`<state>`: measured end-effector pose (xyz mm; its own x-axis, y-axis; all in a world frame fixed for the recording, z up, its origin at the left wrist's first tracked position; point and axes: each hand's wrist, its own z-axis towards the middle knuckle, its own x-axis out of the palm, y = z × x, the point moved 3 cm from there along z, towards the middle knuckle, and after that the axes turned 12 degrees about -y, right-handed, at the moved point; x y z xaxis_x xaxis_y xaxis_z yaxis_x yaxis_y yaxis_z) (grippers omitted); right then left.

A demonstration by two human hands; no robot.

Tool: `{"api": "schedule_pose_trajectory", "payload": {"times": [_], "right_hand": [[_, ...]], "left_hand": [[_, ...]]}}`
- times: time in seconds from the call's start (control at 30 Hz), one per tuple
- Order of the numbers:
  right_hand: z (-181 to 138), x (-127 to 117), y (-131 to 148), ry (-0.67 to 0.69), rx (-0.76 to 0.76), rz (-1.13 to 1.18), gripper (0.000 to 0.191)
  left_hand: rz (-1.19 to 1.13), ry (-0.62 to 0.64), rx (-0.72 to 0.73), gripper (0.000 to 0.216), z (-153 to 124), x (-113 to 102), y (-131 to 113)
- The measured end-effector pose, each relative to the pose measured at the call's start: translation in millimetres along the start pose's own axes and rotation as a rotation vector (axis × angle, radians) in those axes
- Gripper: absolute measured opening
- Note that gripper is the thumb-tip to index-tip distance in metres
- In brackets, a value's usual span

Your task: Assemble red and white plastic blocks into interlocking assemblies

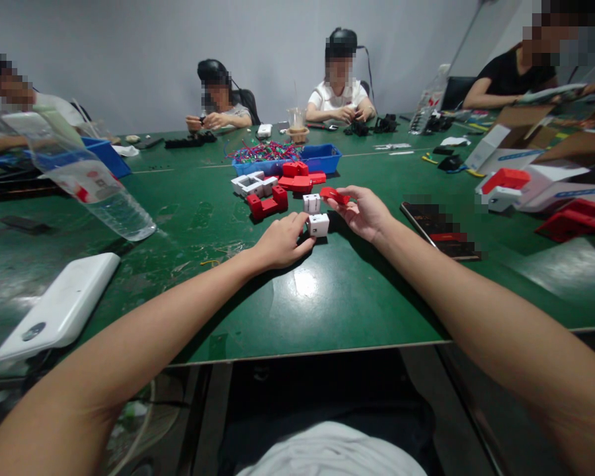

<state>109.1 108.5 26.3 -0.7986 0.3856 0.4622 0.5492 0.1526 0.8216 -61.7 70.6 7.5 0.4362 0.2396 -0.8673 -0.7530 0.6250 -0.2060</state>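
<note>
My left hand is closed on a small white block that rests on the green table, thumb at its near side and fingers at its left. A second white block stands just behind it. Raised slightly to the right, my right hand pinches a small red plastic part between thumb and fingers. Close by on the left lie a red U-shaped part and white frame-like parts. More red plastic parts are piled behind the blocks.
Behind the parts is a blue bin with coloured wires. A tilted water bottle and a white power bank are at left. A phone and cardboard boxes lie right. Several people sit around the table.
</note>
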Motion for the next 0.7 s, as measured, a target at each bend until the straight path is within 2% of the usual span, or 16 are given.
{"api": "schedule_pose_trajectory", "payload": {"times": [0.3, 0.47, 0.7], "right_hand": [[-0.1, -2.2, 2.4, 0.001, -0.071, -0.024, 0.015], [1.4, -5.8, 0.6, -0.002, -0.062, -0.077, 0.012], [-1.3, -6.8, 1.6, -0.023, -0.015, -0.160, 0.039]], "left_hand": [[0.009, -0.001, 0.000, 0.026, 0.2, -0.3, 0.1], [0.009, -0.001, 0.003, 0.027, 0.2, 0.2, 0.4], [0.010, 0.000, 0.013, 0.030, -0.7, 0.5, 1.0]]}}
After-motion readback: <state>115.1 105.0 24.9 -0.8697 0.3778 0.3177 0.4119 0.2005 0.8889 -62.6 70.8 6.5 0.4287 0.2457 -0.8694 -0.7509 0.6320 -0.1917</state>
